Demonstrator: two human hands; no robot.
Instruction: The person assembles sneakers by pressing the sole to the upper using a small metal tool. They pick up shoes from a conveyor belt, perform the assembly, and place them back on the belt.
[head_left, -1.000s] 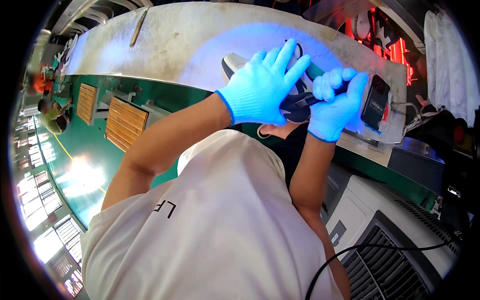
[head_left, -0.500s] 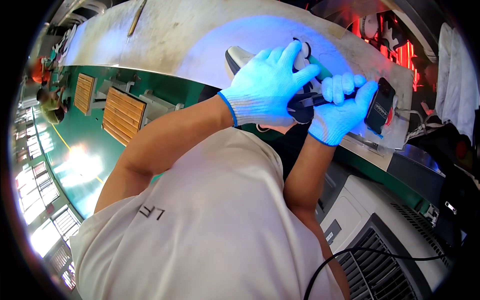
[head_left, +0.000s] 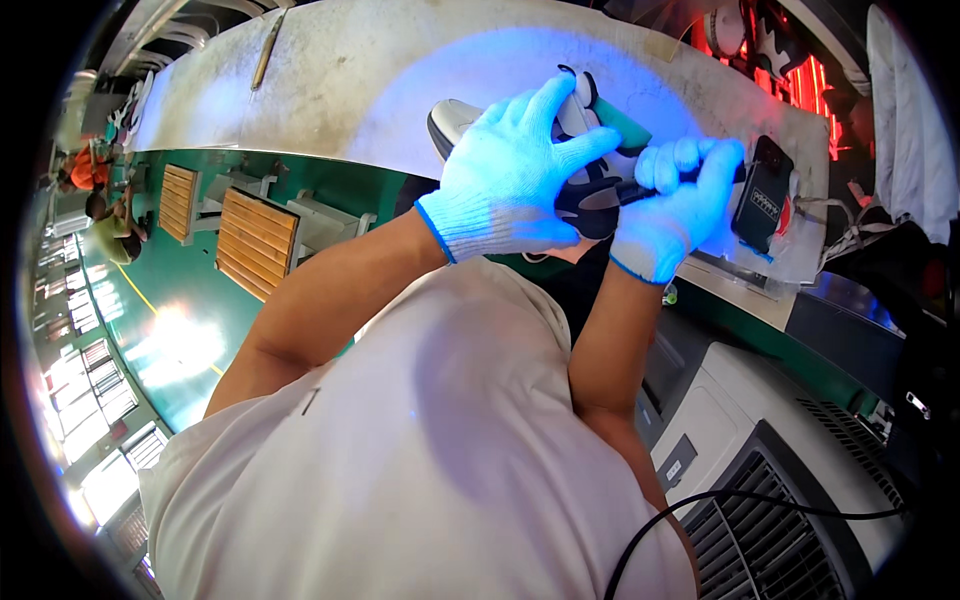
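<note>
My left hand (head_left: 515, 175), in a knit glove lit blue, lies spread over a sneaker (head_left: 452, 122) with a pale sole and a green part (head_left: 622, 126), gripping it above the pale worktable (head_left: 330, 70). My right hand (head_left: 672, 205), gloved the same way, is closed around a thin dark tool (head_left: 636, 192) whose tip rests against the dark side of the shoe. The two hands almost touch. Most of the shoe is hidden under my left palm.
A flat black device (head_left: 762, 195) lies on the table just right of my right hand. A white machine with a dark grille (head_left: 790, 490) and a black cable (head_left: 760, 497) sit at the lower right. Slatted wooden panels (head_left: 255, 240) stand at the left.
Both hands and the shoe have stayed together and shifted slightly in view. The left fingers stay spread over the shoe and the right hand keeps the tool on it.
</note>
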